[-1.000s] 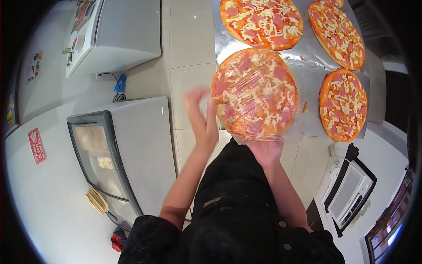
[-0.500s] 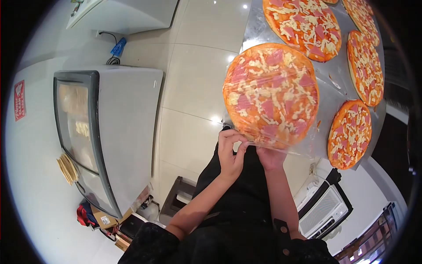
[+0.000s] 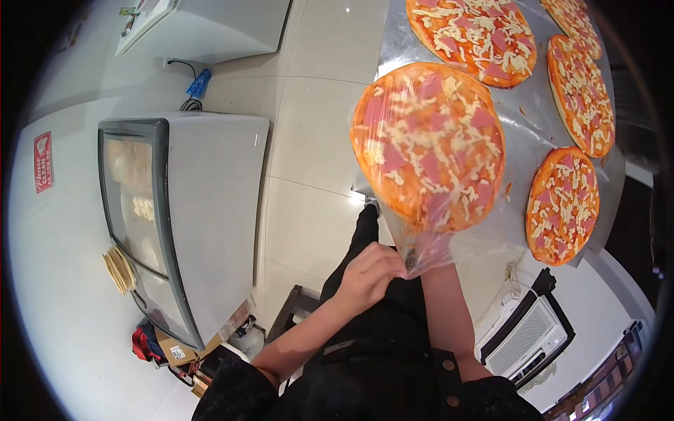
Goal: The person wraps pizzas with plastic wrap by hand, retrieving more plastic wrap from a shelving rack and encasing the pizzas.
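A pizza (image 3: 428,144) with ham pieces and pale cheese strips lies inside a clear plastic bag (image 3: 484,245), over the near edge of the metal table. My left hand (image 3: 375,274) is closed on the gathered near end of the bag, just below the pizza. Under the near part of the pizza is my right hand (image 3: 430,249), palm up and seen through the plastic. It supports the bagged pizza; its fingertips are hidden beneath it.
Several unwrapped pizzas, one at the right (image 3: 563,205) and one behind (image 3: 472,38), lie on the metal table (image 3: 516,133). A glass-topped freezer (image 3: 210,210) stands at the left. An air conditioner (image 3: 530,337) is at the lower right.
My left hand came in from the left to the bag's open end, closed on the plastic and pulled it toward my body. The view has shifted, and the plastic is now bunched to a point.
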`<control>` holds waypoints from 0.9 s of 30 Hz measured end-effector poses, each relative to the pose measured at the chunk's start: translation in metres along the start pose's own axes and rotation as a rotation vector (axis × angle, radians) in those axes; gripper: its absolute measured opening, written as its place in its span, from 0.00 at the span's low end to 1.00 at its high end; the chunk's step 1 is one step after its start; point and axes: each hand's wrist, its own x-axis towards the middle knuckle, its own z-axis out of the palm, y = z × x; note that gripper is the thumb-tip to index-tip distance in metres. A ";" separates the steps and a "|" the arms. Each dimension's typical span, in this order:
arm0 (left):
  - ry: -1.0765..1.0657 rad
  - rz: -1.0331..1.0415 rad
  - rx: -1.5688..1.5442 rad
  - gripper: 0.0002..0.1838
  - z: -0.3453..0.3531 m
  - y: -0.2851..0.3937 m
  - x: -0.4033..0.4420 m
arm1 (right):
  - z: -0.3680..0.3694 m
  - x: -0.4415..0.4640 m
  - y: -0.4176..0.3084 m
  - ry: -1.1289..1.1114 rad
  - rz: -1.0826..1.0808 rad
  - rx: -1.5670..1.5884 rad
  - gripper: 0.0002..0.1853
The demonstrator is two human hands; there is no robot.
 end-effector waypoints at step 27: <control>-0.467 -0.250 0.091 0.14 0.040 -0.066 -0.054 | 0.134 -0.119 -0.084 0.912 -0.073 -1.784 0.21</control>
